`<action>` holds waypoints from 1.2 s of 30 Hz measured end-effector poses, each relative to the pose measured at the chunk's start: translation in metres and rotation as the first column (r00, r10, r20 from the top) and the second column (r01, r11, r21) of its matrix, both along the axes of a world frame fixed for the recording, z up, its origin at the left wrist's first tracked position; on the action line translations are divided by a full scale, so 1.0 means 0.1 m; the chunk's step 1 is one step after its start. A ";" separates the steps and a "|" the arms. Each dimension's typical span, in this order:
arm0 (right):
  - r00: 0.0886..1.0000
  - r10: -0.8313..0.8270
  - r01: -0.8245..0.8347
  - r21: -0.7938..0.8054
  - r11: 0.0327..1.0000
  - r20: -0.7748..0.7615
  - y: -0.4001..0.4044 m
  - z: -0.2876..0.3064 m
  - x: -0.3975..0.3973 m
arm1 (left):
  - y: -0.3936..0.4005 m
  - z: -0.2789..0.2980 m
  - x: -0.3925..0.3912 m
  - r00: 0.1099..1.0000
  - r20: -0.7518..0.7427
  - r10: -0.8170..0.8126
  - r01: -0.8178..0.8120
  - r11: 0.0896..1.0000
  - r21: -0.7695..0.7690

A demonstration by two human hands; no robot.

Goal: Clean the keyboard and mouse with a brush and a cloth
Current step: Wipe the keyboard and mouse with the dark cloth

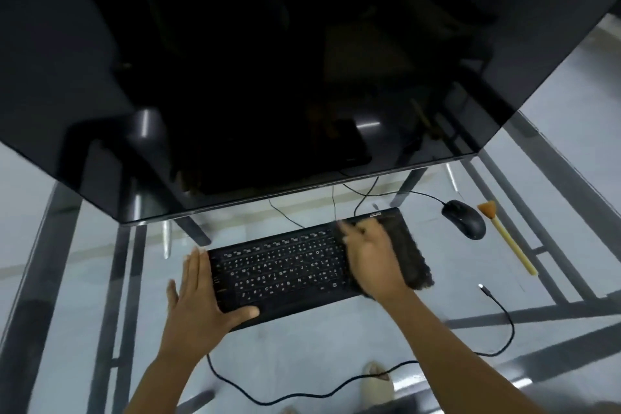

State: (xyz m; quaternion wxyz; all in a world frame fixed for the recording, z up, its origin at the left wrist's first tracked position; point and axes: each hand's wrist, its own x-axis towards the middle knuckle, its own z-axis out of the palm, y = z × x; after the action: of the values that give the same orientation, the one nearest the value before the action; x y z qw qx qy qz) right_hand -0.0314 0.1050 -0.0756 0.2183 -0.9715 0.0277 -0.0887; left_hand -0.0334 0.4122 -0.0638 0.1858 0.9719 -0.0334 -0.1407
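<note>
A black keyboard [285, 265] lies slantwise on a glass table. My left hand [201, 292] rests flat against its left end, fingers spread, thumb on the front edge. My right hand [369, 255] presses a dark cloth [411, 255] onto the keyboard's right part, which the cloth covers. The hand is blurred. A black mouse [465, 219] sits to the right of the keyboard. Beyond it lies a brush [505, 239] with a yellow handle and orange bristles, untouched.
A large dark monitor [268, 77] leans over the back of the glass table [336, 346]. A loose black cable [500, 309] with a free plug curls at the right. Thin wires run behind the keyboard. Metal frame bars and a foot show through the glass.
</note>
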 end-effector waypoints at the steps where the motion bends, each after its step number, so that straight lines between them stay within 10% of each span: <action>1: 0.981 -0.194 0.193 0.059 0.979 0.014 -0.04 0.00 0.07 | 0.04 -0.01 -0.01 1.000 -0.022 -0.020 0.020 1.000 -0.018; 3: 0.938 -0.346 0.345 0.045 0.938 0.026 0.08 -0.02 0.11 | 0.09 -0.03 0.00 0.997 -0.035 -0.066 0.064 0.997 -0.039; 8: 0.986 0.157 -0.159 -0.028 0.987 -0.063 0.57 0.04 0.08 | 0.15 -0.04 0.02 0.995 -0.020 -0.098 0.097 0.992 -0.076; 12: 0.984 -0.171 0.172 0.027 0.985 -0.041 0.74 0.07 0.19 | 0.19 -0.03 0.01 0.993 -0.008 -0.116 0.115 0.991 -0.070; 16: 0.965 0.255 -0.256 0.000 0.967 -0.063 1.07 0.09 0.07 | 0.20 -0.03 0.02 0.993 -0.004 -0.120 0.119 0.989 -0.085; 20: 0.989 -0.144 0.146 0.059 0.988 -0.032 1.02 0.10 0.21 | 0.19 -0.01 -0.01 0.994 -0.011 -0.112 0.111 0.988 -0.106; 24: 0.946 0.317 -0.320 -0.045 0.946 -0.064 1.32 0.10 0.00 | 0.21 -0.04 0.00 0.993 -0.024 -0.112 0.109 0.988 -0.110; 28: 0.999 -0.047 0.047 -0.010 0.999 -0.010 1.19 0.08 0.22 | 0.28 0.00 0.02 0.986 -0.017 -0.167 0.165 0.983 -0.077; 33: 0.921 0.363 -0.368 -0.016 0.930 -0.139 1.56 0.18 0.15 | 0.44 0.00 0.12 0.961 0.002 -0.276 0.276 0.960 -0.058; 36: 0.993 0.098 -0.101 -0.049 0.994 -0.066 1.50 0.14 0.32 | 0.47 -0.01 0.14 0.951 -0.007 -0.309 0.307 0.948 -0.086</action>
State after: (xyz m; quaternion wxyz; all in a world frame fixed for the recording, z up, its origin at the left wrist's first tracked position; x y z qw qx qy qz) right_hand 0.0004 0.2553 -0.0621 0.1960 -0.9793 -0.0163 -0.0475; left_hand -0.0191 0.4595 -0.0647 0.2027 0.9446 -0.1885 -0.1765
